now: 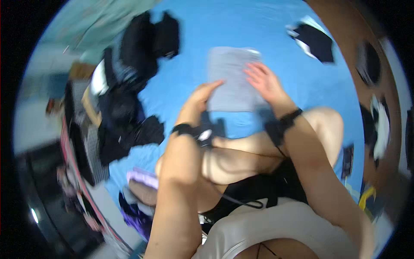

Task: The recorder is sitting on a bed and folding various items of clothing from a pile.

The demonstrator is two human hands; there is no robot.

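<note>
A folded light grey cloth (233, 77) lies flat on the blue sheet (267, 26) a little above the centre of the frame, its long sides running up and down. The left hand (200, 97) rests at the cloth's lower left edge, fingers stretched out together and pressed flat on the fabric rather than closed around it. The right hand (264, 81) lies on the cloth's right side, fingers spread apart and flat, palm down, gripping nothing. Both wrists carry black bands (183, 128). In the upper left of the frame a heap of dark clothes (129, 86) sits on the sheet, well apart from the cloth. A dark garment with white trim (315, 41) lies in the upper right, and a purple item (142, 177) shows at lower left, beside the person's bare knee.
</note>
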